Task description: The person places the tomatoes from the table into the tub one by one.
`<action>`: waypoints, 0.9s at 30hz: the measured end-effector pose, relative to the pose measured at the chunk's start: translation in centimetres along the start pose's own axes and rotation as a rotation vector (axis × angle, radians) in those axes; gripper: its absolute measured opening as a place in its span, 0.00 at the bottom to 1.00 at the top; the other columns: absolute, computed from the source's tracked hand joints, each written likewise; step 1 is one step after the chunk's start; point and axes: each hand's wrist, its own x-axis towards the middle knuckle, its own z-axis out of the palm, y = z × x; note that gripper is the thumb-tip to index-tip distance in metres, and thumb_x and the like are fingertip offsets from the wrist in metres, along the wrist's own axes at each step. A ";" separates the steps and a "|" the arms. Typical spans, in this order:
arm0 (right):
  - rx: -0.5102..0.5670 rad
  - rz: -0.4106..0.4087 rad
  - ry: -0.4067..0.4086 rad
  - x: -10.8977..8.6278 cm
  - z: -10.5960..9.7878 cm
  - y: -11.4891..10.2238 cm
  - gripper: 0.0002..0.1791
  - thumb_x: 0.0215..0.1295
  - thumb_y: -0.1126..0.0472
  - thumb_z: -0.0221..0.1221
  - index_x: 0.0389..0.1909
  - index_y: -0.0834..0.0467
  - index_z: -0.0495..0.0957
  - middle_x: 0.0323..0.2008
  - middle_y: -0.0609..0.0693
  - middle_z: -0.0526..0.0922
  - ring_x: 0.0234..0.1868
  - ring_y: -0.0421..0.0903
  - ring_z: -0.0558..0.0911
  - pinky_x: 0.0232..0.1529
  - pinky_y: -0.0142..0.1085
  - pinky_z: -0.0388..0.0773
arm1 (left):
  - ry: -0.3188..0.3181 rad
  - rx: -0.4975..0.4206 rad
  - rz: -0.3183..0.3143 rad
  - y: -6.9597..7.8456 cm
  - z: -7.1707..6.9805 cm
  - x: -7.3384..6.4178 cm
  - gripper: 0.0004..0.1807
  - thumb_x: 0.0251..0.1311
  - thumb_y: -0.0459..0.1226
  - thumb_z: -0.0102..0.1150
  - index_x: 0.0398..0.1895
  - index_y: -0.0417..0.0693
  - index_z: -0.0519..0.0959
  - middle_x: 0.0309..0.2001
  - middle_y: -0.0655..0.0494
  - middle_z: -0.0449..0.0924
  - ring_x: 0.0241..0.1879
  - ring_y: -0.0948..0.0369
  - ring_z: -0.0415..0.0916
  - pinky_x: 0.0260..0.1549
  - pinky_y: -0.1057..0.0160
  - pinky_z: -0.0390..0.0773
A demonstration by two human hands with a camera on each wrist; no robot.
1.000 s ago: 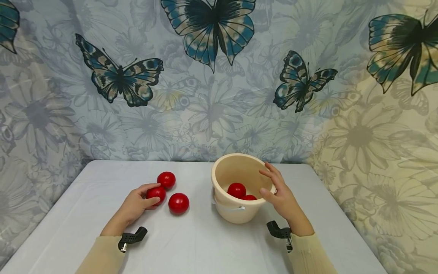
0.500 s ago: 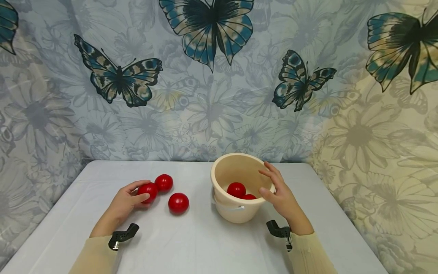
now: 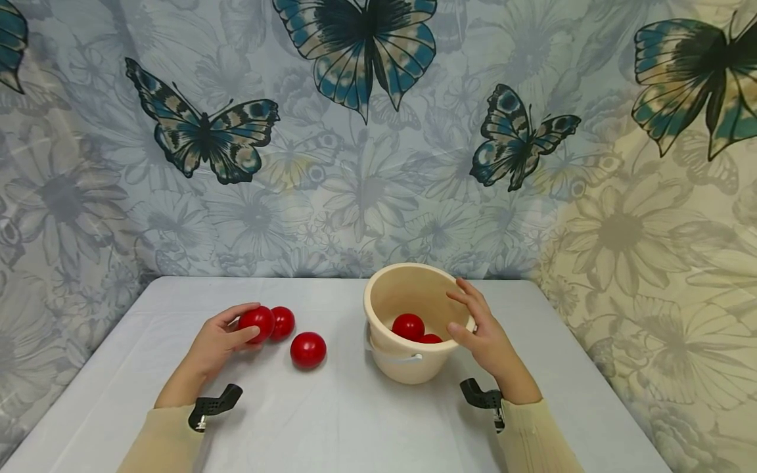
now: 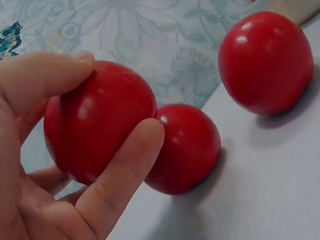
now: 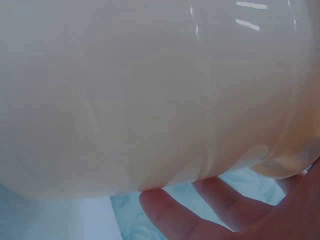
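The left hand [image 3: 221,341] is gripping a red ball [image 3: 256,324] touching its neighbour [image 3: 282,322]; lifting carelessly could be nudging that neighbour rolling across the surface [image 3: 331,420].

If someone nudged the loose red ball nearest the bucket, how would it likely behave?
The loose red ball looks round and glossy, so it would probably roll freely across the smooth table. Its shiny skin hints it may be slippery. The left hand lifts a similar ball with fingertips alone, suggesting lightness.

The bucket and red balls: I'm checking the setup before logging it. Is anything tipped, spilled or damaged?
Nothing stands out. The bucket stands upright with red balls inside, steadied by the right hand; the left hand holds one ball.
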 end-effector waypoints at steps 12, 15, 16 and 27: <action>0.000 -0.013 -0.010 0.3 -0.2 -0.3 0.30 0.68 0.66 0.59 0.71 0.64 0.65 0.78 0.54 0.46 0.72 0.66 0.56 0.53 0.43 0.76 | 0.010 -0.049 0.053 5.0 3.6 0.0 0.30 0.66 0.35 0.65 0.70 0.40 0.69 0.64 0.40 0.66 0.55 0.52 0.75 0.44 0.51 0.83; 0.001 -0.009 -0.010 0.4 -0.1 -0.3 0.31 0.68 0.66 0.59 0.71 0.64 0.65 0.78 0.54 0.46 0.72 0.66 0.56 0.53 0.43 0.76 | -0.034 -0.060 0.071 6.4 5.2 0.4 0.30 0.65 0.34 0.65 0.69 0.40 0.69 0.62 0.39 0.68 0.51 0.50 0.78 0.44 0.50 0.83; 0.001 -0.009 -0.010 0.4 -0.1 -0.3 0.31 0.68 0.66 0.59 0.71 0.64 0.65 0.78 0.54 0.46 0.72 0.66 0.56 0.53 0.43 0.76 | -0.046 -0.055 0.075 6.9 5.7 0.5 0.30 0.65 0.34 0.65 0.69 0.41 0.69 0.61 0.39 0.69 0.49 0.49 0.80 0.44 0.50 0.83; -0.011 0.010 0.004 0.0 0.0 -0.3 0.34 0.68 0.64 0.60 0.73 0.63 0.60 0.78 0.55 0.45 0.72 0.66 0.56 0.54 0.52 0.76 | -0.181 -0.025 0.139 10.3 11.9 2.1 0.27 0.63 0.31 0.65 0.67 0.42 0.73 0.61 0.43 0.73 0.51 0.44 0.78 0.40 0.56 0.85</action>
